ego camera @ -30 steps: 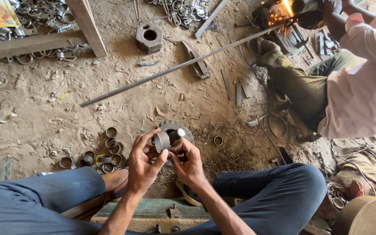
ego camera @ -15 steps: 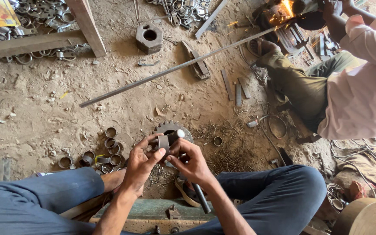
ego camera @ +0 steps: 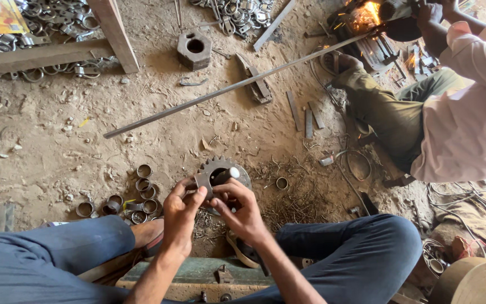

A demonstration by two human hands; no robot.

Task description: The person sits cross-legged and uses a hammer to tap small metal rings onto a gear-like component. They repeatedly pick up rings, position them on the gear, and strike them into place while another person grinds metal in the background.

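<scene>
Over the dirt floor (ego camera: pixel 57 152), low in the frame, my left hand (ego camera: pixel 180 217) and right hand (ego camera: pixel 243 211) pinch a small metal piece (ego camera: pixel 202 181), which might slip if I let go.

Counted what was lying around: one toothed gear wheel (ego camera: pixel 237 169), one long steel rod (ego camera: pixel 237 84) across the dirt, one hexagonal block (ego camera: pixel 193 49) with a hole, three flat metal strips (ego camera: pixel 306 117), and roughly ten short ring sleeves (ego camera: pixel 142 197) by the knee. Two people were visible.
</scene>
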